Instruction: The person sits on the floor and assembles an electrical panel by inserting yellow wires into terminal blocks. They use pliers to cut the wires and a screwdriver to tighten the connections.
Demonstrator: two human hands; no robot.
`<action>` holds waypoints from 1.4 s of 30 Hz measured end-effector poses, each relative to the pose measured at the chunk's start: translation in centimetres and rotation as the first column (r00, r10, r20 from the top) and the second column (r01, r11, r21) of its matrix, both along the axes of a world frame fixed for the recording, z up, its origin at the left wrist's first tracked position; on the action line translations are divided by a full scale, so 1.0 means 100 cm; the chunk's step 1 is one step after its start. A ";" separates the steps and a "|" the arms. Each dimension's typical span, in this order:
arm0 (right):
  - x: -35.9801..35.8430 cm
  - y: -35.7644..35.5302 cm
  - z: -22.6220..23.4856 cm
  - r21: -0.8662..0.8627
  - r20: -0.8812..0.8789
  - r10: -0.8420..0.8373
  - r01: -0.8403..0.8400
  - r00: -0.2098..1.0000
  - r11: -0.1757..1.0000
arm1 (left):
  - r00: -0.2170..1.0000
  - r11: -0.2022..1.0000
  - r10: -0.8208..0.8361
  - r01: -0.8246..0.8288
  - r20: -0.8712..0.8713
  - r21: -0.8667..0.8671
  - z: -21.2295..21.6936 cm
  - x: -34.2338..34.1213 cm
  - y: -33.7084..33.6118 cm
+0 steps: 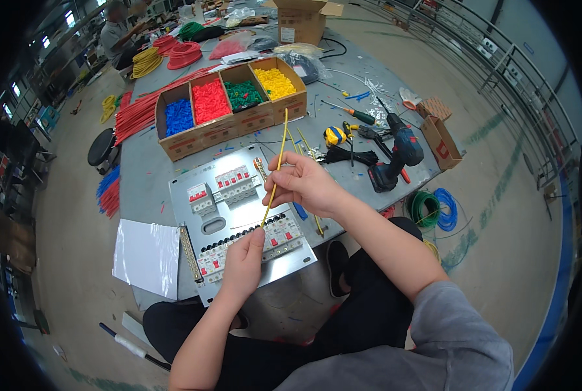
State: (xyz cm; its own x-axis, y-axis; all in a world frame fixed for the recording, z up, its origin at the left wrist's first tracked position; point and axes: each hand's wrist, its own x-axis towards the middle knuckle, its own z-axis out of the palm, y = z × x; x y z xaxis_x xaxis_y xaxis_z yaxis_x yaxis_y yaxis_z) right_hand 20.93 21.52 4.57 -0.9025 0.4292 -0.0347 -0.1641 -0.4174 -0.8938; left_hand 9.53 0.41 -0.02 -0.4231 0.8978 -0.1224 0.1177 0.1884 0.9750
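Note:
My right hand [304, 184] pinches a thin yellow wire [284, 135] partway along, and the wire's far end rises past the fingers. The wire's lower end runs to my left hand [243, 266], whose thumb and fingers close on it. Both hands are above a metal mounting plate [181, 190]. The plate carries a lower row of breakers [282, 238], partly hidden by my left hand, an upper breaker group [234, 184] and a separate breaker [201, 199] with red levers. A brass terminal strip [189, 254] lies along the plate's left edge.
Behind the plate stands a divided cardboard box [245, 120] with blue, red, green and yellow small parts. To the right lie a cordless drill [402, 153], a tape measure [334, 135] and a screwdriver [361, 116]. Red wires [141, 111] cover the table's left. A white sheet [146, 257] overhangs the near-left edge.

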 end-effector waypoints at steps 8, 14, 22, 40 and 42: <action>0.001 0.003 -0.007 -0.026 -0.035 -0.084 0.083 0.996 0.996 | 0.975 0.999 0.053 -0.048 -0.216 0.024 0.015 0.001 0.012; -0.002 0.004 -0.004 0.183 -0.106 -0.207 0.224 0.973 0.957 | 0.966 0.997 0.026 -0.044 -0.256 -0.064 0.018 -0.005 0.027; -0.012 0.010 0.003 0.151 -0.167 -0.175 0.201 0.970 0.968 | 0.983 0.995 0.051 -0.066 -0.177 -0.081 0.017 -0.013 0.021; -0.001 0.065 0.008 -0.067 -0.413 -0.169 0.155 0.895 0.986 | 0.950 0.997 -0.005 -0.021 -0.313 -0.080 0.027 -0.010 0.001; -0.001 0.067 0.005 -0.019 -0.379 -0.216 0.226 0.900 0.974 | 0.951 0.997 0.002 -0.025 -0.311 -0.072 0.026 -0.009 -0.001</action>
State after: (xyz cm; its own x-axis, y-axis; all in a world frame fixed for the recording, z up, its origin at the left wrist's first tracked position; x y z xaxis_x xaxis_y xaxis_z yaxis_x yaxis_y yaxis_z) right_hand 20.79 28.21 5.02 -0.7281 0.6156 0.3015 -0.5756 -0.3102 -0.7566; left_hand 8.65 0.30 2.62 -0.4628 0.8851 -0.0489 0.4090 0.2621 0.8741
